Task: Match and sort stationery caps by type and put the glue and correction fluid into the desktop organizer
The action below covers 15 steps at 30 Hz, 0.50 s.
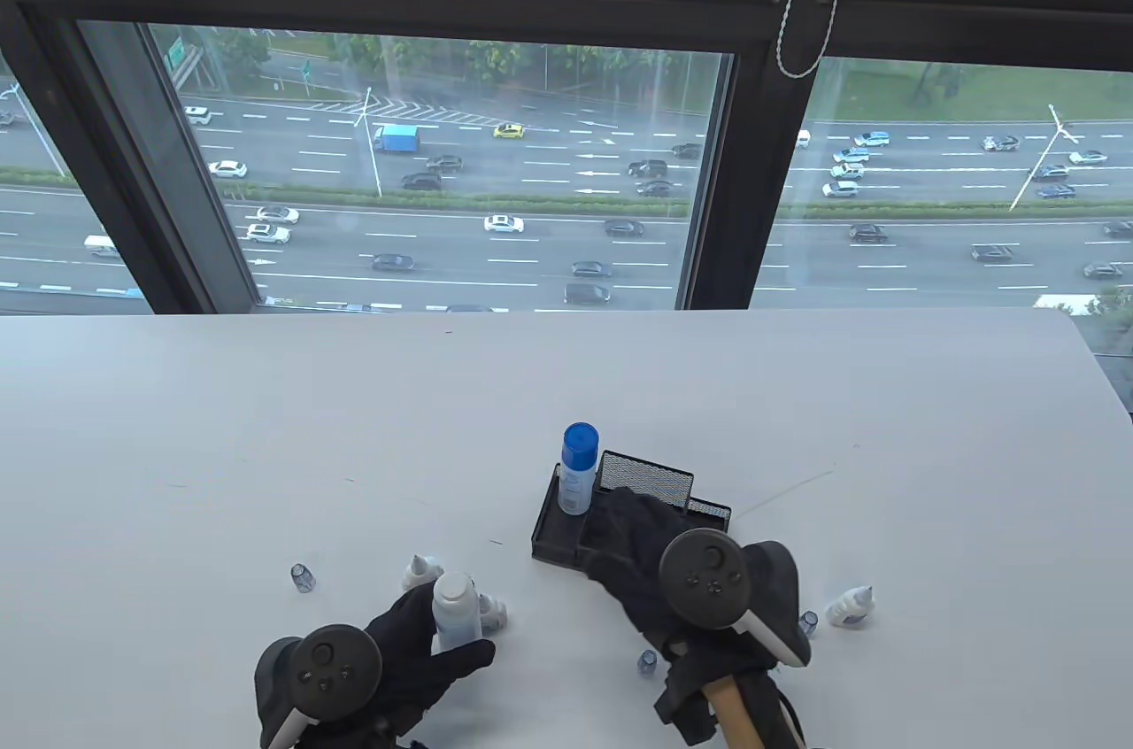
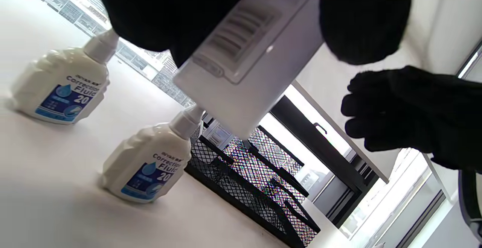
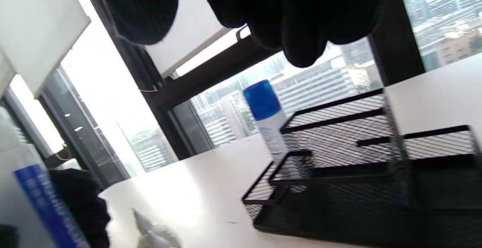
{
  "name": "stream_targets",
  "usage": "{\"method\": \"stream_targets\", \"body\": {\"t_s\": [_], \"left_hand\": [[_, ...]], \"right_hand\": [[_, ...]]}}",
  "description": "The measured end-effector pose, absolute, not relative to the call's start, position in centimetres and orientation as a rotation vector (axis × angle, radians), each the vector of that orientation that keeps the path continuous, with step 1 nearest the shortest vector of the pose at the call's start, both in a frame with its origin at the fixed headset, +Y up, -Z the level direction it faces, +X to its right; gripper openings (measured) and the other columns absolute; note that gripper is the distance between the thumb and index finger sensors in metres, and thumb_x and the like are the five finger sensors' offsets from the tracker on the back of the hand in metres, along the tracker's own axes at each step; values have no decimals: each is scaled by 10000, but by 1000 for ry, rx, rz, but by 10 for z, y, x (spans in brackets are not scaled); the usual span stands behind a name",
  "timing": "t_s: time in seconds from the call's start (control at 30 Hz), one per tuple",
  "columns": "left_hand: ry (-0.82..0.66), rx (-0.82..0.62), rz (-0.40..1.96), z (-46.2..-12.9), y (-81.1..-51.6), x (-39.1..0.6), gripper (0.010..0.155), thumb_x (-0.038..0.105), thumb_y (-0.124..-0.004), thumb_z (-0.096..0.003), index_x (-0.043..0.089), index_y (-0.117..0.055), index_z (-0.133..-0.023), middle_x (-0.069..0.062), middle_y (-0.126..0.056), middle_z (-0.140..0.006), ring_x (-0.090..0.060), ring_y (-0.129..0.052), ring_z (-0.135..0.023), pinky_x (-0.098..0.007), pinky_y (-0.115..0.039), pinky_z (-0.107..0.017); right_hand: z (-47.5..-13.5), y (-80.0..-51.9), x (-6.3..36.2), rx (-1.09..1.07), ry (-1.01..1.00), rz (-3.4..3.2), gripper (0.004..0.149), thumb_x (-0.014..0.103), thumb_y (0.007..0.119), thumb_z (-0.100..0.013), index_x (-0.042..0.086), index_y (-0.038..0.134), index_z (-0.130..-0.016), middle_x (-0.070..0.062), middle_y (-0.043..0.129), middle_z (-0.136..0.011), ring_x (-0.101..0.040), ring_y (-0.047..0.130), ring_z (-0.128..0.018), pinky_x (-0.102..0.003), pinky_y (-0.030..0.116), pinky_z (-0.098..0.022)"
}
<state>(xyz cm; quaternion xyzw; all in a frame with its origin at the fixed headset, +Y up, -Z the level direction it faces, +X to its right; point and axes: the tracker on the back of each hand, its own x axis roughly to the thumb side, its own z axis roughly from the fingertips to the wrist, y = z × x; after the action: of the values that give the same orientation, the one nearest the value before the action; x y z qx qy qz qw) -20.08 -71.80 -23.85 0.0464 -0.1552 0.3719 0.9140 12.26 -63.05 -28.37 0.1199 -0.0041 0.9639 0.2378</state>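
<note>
The left hand (image 1: 416,652) grips a white, blue-labelled cylindrical plastic glue bottle (image 1: 456,612), upright and uncapped, above the white table (image 1: 265,430) near two white correction-fluid bottles (image 2: 150,165). To its right and farther from the person stands the black wire-mesh desktop organizer (image 1: 553,536), already holding a blue-capped glue bottle (image 1: 577,466). The right hand (image 1: 646,545), fingers loosely extended and holding nothing, hovers over the organizer, so it is much the nearer.
</note>
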Motion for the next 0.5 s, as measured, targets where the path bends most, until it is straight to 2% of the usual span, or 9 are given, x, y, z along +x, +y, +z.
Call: {"method": "stream_targets", "body": {"t_s": [0.1,0.23,0.37,0.5], "left_hand": [[-306,90,788,-240,-720,-203,739,625,-806,-476,214,-617,-1061,-35,-816,-1028,-253,-964,-889,-488,-798,-647],[-305,95,780,-240,-720,-202,738,624,-807,-478,215,-615,-1062,-35,-813,-1030,-255,-962,-891,-488,-796,-649],[-314,100,752,-240,-721,-200,740,625,-807,-476,214,-617,-1061,-34,-813,-1030,-252,-962,-892,-487,-798,-648],[-314,99,737,-239,-722,-199,740,627,-807,-475,216,-616,-1061,-35,-813,-1029,-250,-962,-892,-487,-797,-648]], "right_hand": [[-287,-646,153,135,54,2738,678,463,776,-532,154,584,-1103,-191,660,-1092,-414,802,-898,-572,663,-673],[-287,-677,179,-46,258,2877,677,453,790,-528,149,592,-1099,-189,675,-1082,-408,820,-879,-561,676,-665],[-285,-710,184,-120,457,2995,692,448,807,-519,151,584,-1103,-186,664,-1088,-394,830,-870,-547,691,-655],[-284,-728,179,-168,561,3108,708,448,817,-513,165,563,-1111,-172,649,-1104,-396,826,-876,-551,689,-655]]}}
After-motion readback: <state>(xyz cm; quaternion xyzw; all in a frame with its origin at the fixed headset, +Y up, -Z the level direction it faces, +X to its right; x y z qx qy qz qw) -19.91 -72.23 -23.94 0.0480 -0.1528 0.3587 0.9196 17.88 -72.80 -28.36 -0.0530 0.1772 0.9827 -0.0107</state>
